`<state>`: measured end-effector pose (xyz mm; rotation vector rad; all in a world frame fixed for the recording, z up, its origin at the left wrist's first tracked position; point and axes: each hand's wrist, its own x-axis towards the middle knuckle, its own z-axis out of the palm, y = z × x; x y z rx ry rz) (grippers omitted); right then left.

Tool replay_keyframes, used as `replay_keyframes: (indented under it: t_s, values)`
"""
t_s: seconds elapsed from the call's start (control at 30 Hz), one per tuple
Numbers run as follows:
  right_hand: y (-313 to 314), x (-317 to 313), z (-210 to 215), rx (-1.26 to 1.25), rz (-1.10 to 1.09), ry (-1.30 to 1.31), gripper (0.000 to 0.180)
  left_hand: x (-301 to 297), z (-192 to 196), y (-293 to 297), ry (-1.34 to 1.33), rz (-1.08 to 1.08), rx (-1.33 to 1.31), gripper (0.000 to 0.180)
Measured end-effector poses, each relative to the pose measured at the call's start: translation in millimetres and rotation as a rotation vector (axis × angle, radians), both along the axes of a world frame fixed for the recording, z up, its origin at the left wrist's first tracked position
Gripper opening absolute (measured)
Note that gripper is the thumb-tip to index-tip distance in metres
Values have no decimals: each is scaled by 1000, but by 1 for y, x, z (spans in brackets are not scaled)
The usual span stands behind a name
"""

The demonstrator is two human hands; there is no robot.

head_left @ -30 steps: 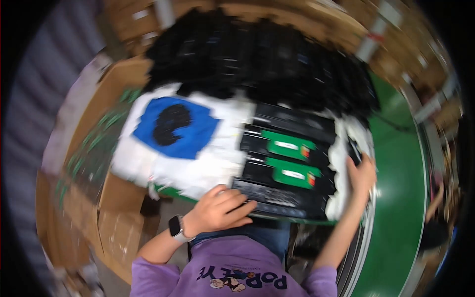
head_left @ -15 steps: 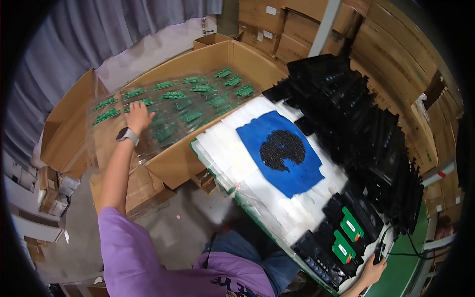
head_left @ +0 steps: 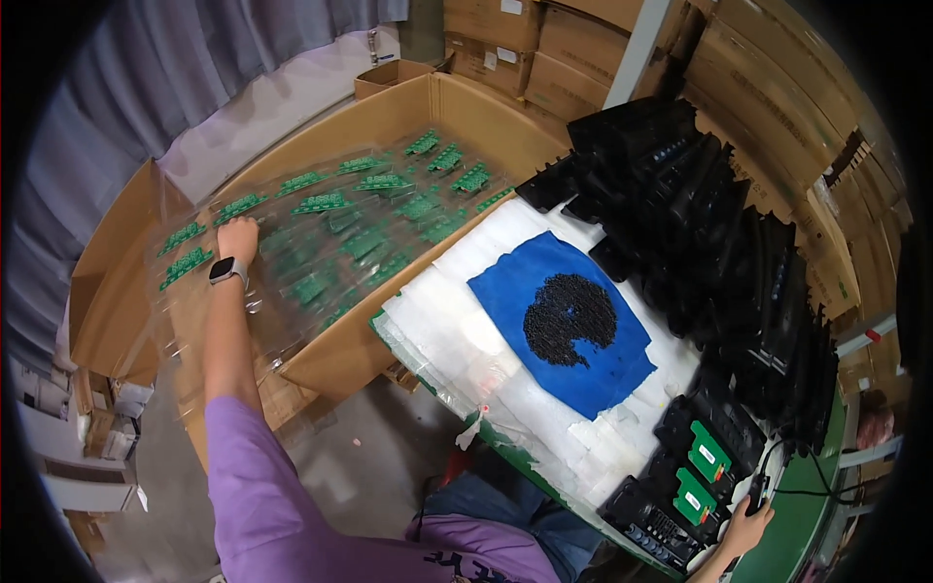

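My left hand (head_left: 239,237), with a smartwatch on the wrist, reaches far left into a big cardboard box (head_left: 389,117). It rests on clear plastic trays (head_left: 321,262) holding several small green circuit boards (head_left: 321,203); the fingers curl over the tray's edge. My right hand (head_left: 748,526) is at the lower right edge of the table, closed around a black tool (head_left: 756,497) with a cable. Beside it lie black housings with green boards (head_left: 709,457) fitted. A blue cloth (head_left: 564,330) with a heap of small black parts (head_left: 570,318) lies mid-table.
A white foam sheet (head_left: 457,321) covers the table. Stacks of black plastic housings (head_left: 719,223) fill its far right side. Cardboard cartons (head_left: 544,39) are piled behind. Grey curtain (head_left: 146,87) hangs at the left. Smaller boxes (head_left: 107,418) stand on the floor.
My view swung left from the black housings to the cardboard box. My left hand left the housings and reached onto the trays of green boards. The right hand stayed at the table edge.
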<state>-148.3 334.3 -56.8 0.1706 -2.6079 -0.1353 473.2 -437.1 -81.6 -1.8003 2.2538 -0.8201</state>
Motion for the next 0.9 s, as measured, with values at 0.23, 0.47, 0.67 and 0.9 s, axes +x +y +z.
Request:
replay_keyframes:
  t_s: [0.23,0.47,0.67,0.9]
  values:
    - [25,-8,18,-80,65,-143,55,-119,54,39,768,-497,-357,13]
    - [-132,85,105,-737,752,-59,36,-287,111,280,1710,-819,966,13]
    - [-155,168,110,-1016,1061,-647,27,-370,114,450,1749,-892,1717,16]
    - [-84,136,89,-1089,841,-618,13,-382,85,486,1320,-1393,1270,46]
